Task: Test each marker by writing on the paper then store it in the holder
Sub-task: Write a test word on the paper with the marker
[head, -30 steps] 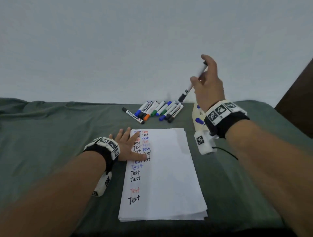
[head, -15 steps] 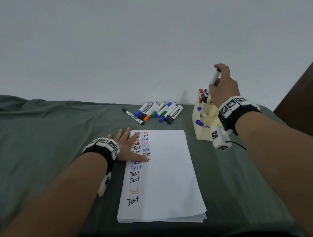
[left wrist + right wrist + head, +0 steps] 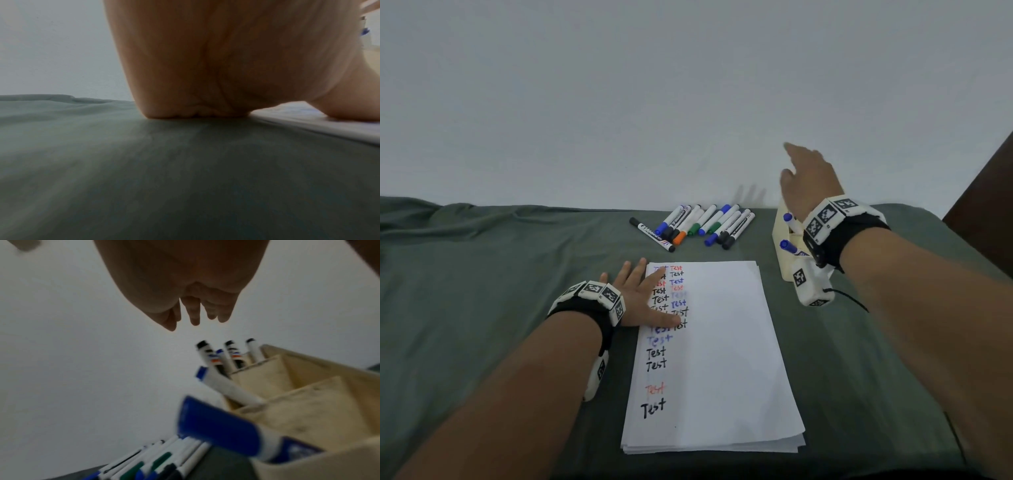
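Observation:
A stack of white paper [image 3: 722,359] with rows of "Test" lies on the green cloth. My left hand [image 3: 643,298] rests flat on its upper left corner, fingers spread; in the left wrist view the palm [image 3: 205,65] presses the cloth beside the paper [image 3: 329,128]. My right hand [image 3: 804,178] hovers empty above the cream holder [image 3: 780,233], fingers straight [image 3: 194,316]. The holder [image 3: 308,402] has several markers standing in it, black-capped ones [image 3: 228,353] at the back and blue-capped ones [image 3: 218,425] in front. A row of loose markers [image 3: 702,226] lies behind the paper.
Green cloth [image 3: 482,274] covers the table, rumpled at the far left. A plain white wall stands right behind the markers and holder. A dark brown edge [image 3: 989,192] shows at the far right. A thin black cable [image 3: 849,298] trails from my right wrist.
My right hand carried a black marker over to the holder, let it go there and now hovers empty with fingers spread. The left hand stayed on the paper.

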